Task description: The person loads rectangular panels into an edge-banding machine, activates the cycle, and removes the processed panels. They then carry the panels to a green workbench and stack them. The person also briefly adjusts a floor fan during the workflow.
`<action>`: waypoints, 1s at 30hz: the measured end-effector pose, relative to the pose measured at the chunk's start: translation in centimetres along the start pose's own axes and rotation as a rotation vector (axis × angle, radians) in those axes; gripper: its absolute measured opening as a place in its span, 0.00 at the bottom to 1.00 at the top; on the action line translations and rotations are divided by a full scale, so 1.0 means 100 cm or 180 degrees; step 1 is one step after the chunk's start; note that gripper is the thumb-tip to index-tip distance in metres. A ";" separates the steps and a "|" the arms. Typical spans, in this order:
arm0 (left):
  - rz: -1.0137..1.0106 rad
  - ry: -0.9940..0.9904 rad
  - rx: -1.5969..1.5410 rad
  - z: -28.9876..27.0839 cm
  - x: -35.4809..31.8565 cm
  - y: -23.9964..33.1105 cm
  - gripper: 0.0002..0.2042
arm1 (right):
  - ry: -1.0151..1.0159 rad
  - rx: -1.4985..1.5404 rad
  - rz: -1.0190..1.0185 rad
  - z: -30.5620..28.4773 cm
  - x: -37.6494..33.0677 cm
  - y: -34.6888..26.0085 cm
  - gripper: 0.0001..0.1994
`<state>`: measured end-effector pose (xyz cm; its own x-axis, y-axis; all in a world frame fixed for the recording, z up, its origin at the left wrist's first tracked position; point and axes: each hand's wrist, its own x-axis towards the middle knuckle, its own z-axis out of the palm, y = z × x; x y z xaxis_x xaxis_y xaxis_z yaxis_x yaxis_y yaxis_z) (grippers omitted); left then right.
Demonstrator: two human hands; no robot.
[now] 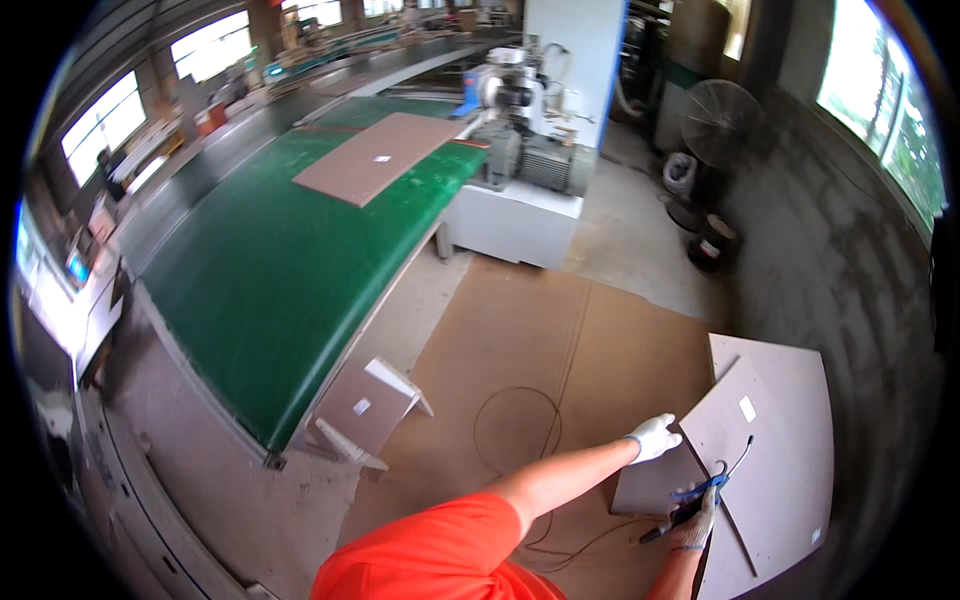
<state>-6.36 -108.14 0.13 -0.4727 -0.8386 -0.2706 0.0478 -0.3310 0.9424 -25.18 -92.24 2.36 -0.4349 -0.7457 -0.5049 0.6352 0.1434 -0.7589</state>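
Observation:
My left hand (655,438), in a white glove, reaches out with its fingers extended and holds nothing. It is by the left edge of a brown-grey panel (722,420) with a white label on it. My right hand (700,520), also gloved, grips a blue air blow gun (712,483) whose thin bent metal nozzle points up over the panels. Beneath the labelled panel lies a larger pale panel (795,440), set at a different angle. From near the blow gun a thin hose (590,548) runs down to the left and loops over the brown sheet on the floor.
A green conveyor belt (250,270) carries another brown panel (385,155) beside a machine with motors (545,165). A panel on white supports (360,405) stands below the belt's end. Brown sheeting (520,330) covers the floor. A fan (718,120) stands by the right wall.

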 end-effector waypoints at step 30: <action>0.0740 0.4005 0.4256 -0.789 -0.986 -0.110 0.24 | -0.1550 -0.2741 -0.0349 0.405 -0.654 0.455 0.07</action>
<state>109.18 -55.99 0.97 0.3244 -0.8071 0.4933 -0.9312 -0.1808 0.3166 57.99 -63.31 17.48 -0.0314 -0.9412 -0.3364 -0.1565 0.3371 -0.9284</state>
